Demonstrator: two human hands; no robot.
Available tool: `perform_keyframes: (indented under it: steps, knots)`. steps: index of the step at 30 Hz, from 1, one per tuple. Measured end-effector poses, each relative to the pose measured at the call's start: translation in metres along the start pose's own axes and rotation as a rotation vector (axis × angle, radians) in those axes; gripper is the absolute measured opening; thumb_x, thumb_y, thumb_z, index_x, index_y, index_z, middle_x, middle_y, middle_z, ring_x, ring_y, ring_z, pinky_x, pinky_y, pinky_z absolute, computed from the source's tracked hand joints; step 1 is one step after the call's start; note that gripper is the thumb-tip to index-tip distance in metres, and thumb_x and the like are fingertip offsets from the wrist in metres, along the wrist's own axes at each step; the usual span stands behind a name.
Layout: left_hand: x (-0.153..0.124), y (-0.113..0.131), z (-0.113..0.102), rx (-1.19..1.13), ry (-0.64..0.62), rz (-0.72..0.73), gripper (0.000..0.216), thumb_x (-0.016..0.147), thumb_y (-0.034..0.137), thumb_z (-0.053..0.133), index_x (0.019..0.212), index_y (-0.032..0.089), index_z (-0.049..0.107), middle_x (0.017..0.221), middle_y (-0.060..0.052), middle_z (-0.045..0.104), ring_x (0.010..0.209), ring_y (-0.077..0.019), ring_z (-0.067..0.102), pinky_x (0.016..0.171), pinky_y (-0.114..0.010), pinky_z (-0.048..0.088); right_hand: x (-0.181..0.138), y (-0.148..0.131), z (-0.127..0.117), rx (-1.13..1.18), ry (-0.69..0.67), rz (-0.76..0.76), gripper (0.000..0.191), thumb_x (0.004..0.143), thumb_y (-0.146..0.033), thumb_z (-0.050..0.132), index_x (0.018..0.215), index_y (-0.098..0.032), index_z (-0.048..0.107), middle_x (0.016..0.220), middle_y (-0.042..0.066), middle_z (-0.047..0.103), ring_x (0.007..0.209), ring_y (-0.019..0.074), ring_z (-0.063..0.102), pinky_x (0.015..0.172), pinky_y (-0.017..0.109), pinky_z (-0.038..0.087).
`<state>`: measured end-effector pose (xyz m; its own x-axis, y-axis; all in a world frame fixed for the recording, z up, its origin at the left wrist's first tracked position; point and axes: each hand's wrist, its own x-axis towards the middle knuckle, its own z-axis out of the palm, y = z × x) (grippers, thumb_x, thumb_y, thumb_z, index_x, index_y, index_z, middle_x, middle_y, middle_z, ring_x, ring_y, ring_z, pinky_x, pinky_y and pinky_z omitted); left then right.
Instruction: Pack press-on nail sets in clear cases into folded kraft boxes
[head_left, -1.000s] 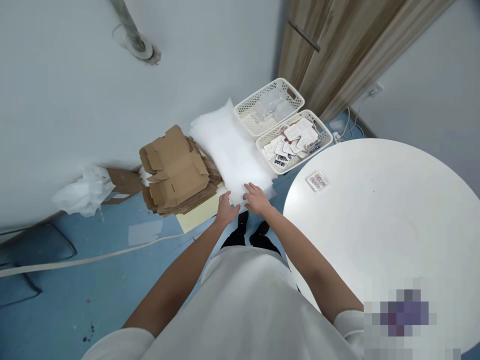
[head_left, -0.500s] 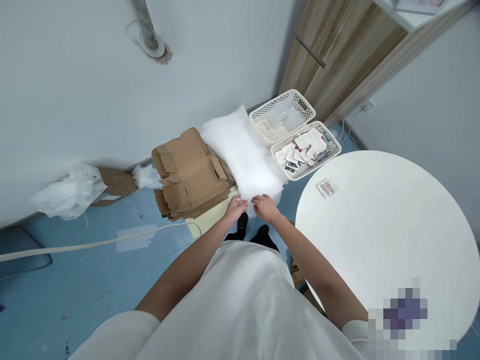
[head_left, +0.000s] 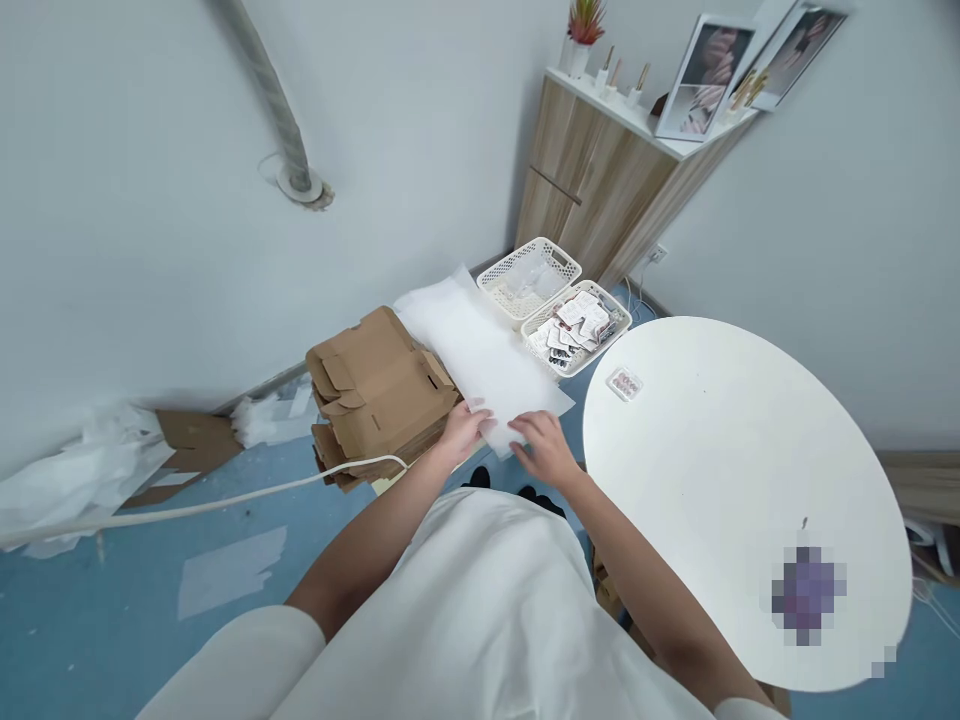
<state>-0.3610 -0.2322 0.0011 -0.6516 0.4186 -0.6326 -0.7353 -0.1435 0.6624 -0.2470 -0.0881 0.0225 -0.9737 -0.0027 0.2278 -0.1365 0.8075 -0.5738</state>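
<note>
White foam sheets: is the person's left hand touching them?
Touching. Head view shows the left hand, fingers resting on the near edge of the white foam sheets.

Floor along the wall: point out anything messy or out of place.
Crumpled white wrapping and a torn cardboard scrap lie dumped against the wall. A pale cable trails loose across the blue floor to the stack of flat boxes. The left hand and right hand rest on the white sheet nearby.

One camera sits on the person's head. It looks forward and down, close over the left hand and right hand, toward the wall and floor.
</note>
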Motion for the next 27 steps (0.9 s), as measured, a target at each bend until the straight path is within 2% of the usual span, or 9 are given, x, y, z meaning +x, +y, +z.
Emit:
perform_keyframes:
  steps: [2, 4, 7, 9, 12, 17, 20, 22, 27]
  knots:
    - [0.000, -0.001, -0.001, -0.020, -0.011, -0.001, 0.038, 0.060, 0.012, 0.068, 0.095, 0.019, 0.055, 0.084, -0.003, 0.064, 0.067, -0.0105, 0.061, 0.063, -0.024, 0.048, -0.007, 0.014, -0.009, 0.188, 0.175, 0.277, 0.057, 0.078, -0.050, 0.046, 0.127, -0.023, 0.039, 0.129, 0.010, 0.042, 0.120, 0.0265, 0.035, 0.099, 0.045, 0.026]
    - [0.000, -0.003, -0.004, -0.063, -0.062, -0.018, 0.037, 0.061, 0.012, 0.066, 0.096, 0.019, 0.054, 0.084, -0.003, 0.064, 0.067, -0.0101, 0.062, 0.064, -0.023, 0.048, -0.008, 0.033, -0.016, 0.463, 0.297, 0.626, 0.062, 0.080, -0.060, 0.029, 0.132, -0.025, 0.030, 0.132, 0.009, 0.040, 0.121, 0.0254, 0.037, 0.093, 0.043, 0.035]
    - [-0.001, -0.007, -0.011, -0.076, -0.117, -0.029, 0.037, 0.063, 0.013, 0.065, 0.098, 0.020, 0.055, 0.086, -0.004, 0.064, 0.070, -0.0115, 0.062, 0.066, -0.025, 0.049, 0.003, 0.055, -0.022, 0.753, 0.058, 0.915, 0.063, 0.081, -0.063, 0.018, 0.127, -0.023, 0.037, 0.119, 0.012, 0.052, 0.103, 0.0237, 0.054, 0.079, 0.039, 0.046]
    - [-0.003, -0.013, -0.014, -0.027, -0.123, -0.048, 0.038, 0.064, 0.015, 0.065, 0.100, 0.020, 0.054, 0.088, -0.005, 0.064, 0.071, -0.0125, 0.062, 0.066, -0.026, 0.049, 0.017, 0.062, -0.023, 0.803, -0.041, 0.919, 0.055, 0.081, -0.057, 0.032, 0.120, -0.020, 0.042, 0.107, 0.011, 0.058, 0.088, 0.0208, 0.061, 0.071, 0.035, 0.049]
    - [-0.008, -0.026, -0.014, 0.102, -0.139, -0.094, 0.042, 0.064, 0.018, 0.066, 0.104, 0.020, 0.053, 0.091, -0.006, 0.063, 0.074, -0.0144, 0.063, 0.067, -0.028, 0.049, 0.041, 0.061, -0.028, 0.698, -0.025, 0.846, 0.042, 0.073, -0.036, 0.055, 0.110, -0.020, 0.047, 0.099, 0.007, 0.061, 0.072, 0.0164, 0.062, 0.064, 0.031, 0.050]
    - [-0.007, -0.039, -0.001, 0.221, -0.077, -0.173, 0.057, 0.070, 0.028, 0.063, 0.121, 0.025, 0.039, 0.115, -0.010, 0.055, 0.091, -0.0183, 0.061, 0.070, -0.028, 0.048, 0.056, 0.050, -0.054, 0.215, -0.005, 0.549, 0.025, 0.068, -0.014, 0.047, 0.090, -0.020, 0.059, 0.097, 0.003, 0.063, 0.082, 0.0166, 0.058, 0.076, 0.033, 0.046]
    - [0.003, -0.041, 0.016, 0.163, 0.007, -0.173, 0.071, 0.075, 0.031, 0.059, 0.132, 0.032, 0.017, 0.129, -0.009, 0.044, 0.097, -0.0177, 0.059, 0.069, -0.027, 0.047, 0.038, 0.047, -0.075, 0.074, 0.061, 0.434, 0.030, 0.070, -0.012, 0.042, 0.092, -0.020, 0.062, 0.100, 0.003, 0.063, 0.092, 0.0180, 0.056, 0.085, 0.034, 0.042]
    - [0.010, -0.045, 0.031, 0.126, -0.005, -0.164, 0.079, 0.075, 0.027, 0.058, 0.134, 0.037, 0.007, 0.132, -0.008, 0.041, 0.097, -0.0169, 0.059, 0.068, -0.027, 0.047, 0.016, 0.048, -0.088, 0.077, 0.148, 0.463, 0.031, 0.071, -0.014, 0.042, 0.094, -0.020, 0.062, 0.101, 0.003, 0.063, 0.094, 0.0181, 0.056, 0.085, 0.034, 0.042]
    - [0.015, -0.071, 0.077, 0.182, -0.061, -0.039, 0.074, 0.075, 0.019, 0.057, 0.133, 0.034, 0.014, 0.135, -0.010, 0.035, 0.099, -0.0144, 0.056, 0.068, -0.023, 0.048, -0.065, 0.059, -0.113, 0.226, 0.441, 0.723, 0.031, 0.073, -0.024, 0.044, 0.098, -0.020, 0.061, 0.102, 0.004, 0.063, 0.086, 0.0172, 0.058, 0.077, 0.033, 0.046]
